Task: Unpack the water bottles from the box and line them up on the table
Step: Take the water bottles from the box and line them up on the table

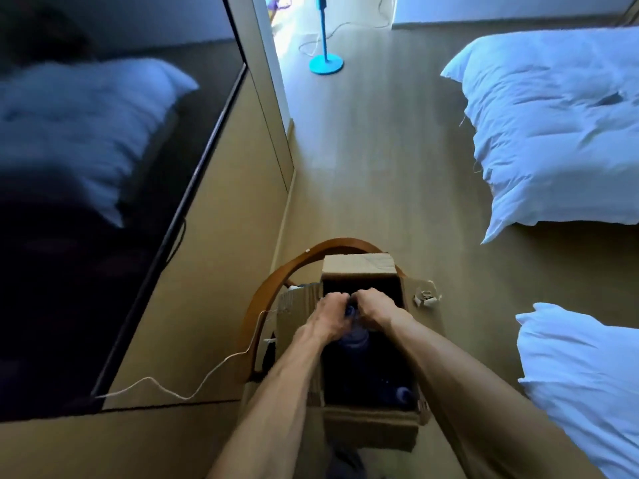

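— Why was the box [359, 425] set on the chair [276, 274], flaps open?

— Probably so the bottle [352, 335] inside could be reached. It was gripped by the left hand [326, 318] and right hand [375, 311], fingers curled round its top, likely for lifting.

- two bare forearms come in from the near edge, one on the left and one on the right, each ending in a hand.
- no sleeve shows on either arm; both are uncovered from the near edge to the wrist.
- left hand [326, 314] is bare, with no glove, ring or watch showing.
- right hand [371, 307] is bare too, its wrist plain, with no band or strap showing.
- tendons and veins stand out as long ridges along the left forearm.
- between the arms at the near edge lies a dark patch, perhaps clothing, too dim to tell.
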The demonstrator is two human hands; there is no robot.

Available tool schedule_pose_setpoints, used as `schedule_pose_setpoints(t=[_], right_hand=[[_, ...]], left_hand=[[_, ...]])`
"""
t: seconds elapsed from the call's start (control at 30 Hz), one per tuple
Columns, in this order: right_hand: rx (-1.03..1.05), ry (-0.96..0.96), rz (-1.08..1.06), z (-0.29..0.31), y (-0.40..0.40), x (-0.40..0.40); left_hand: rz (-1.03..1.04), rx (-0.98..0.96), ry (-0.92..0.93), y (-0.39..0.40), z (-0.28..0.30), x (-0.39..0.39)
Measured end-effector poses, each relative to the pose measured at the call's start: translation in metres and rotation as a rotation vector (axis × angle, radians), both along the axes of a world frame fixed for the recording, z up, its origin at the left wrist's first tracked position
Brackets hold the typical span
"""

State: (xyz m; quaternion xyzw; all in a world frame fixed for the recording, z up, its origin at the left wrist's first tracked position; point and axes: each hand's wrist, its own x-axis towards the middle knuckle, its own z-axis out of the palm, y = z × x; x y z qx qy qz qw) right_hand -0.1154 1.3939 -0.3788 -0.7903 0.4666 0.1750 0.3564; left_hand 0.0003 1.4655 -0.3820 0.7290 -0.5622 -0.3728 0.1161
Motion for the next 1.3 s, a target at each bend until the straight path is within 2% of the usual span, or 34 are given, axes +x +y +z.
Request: schedule_pose_setpoints(t=[0.13, 0.33, 0.73, 0.9, 0.97, 1.03, 1.1, 1.3], right_hand=[[-0.031, -0.121, 0.095, 0.048, 0.035, 0.003], [-0.279, -0.234, 0.343, 0.119, 0.109, 0.01], [-0.364, -0.317, 0.634, 0.183, 0.297, 0.023], [-0.37, -0.334, 0.712, 0.207, 0.387, 0.049], [-0.34, -0.377, 0.752, 0.226, 0.429, 0.065], [-0.283, -0.434, 0.803, 0.249, 0.472, 0.084], [-0.21, -0.506, 0.841, 0.271, 0.521, 0.099], [0.042, -0.763, 0.829, 0.309, 0.668, 0.115]], left_hand=[[0.099, -0.117, -0.119, 0.04, 0.067, 0.004], [0.321, -0.291, -0.26, 0.127, 0.14, -0.011], [0.702, -0.353, -0.35, 0.348, 0.194, -0.035], [1.03, -0.326, -0.209, 0.466, 0.184, -0.036], [1.151, -0.232, -0.099, 0.52, 0.175, -0.039], [1.185, -0.132, 0.03, 0.566, 0.17, -0.041], [1.224, -0.227, 0.119, 0.609, 0.172, -0.041], [1.703, -0.734, 0.35, 0.727, 0.221, -0.055]])
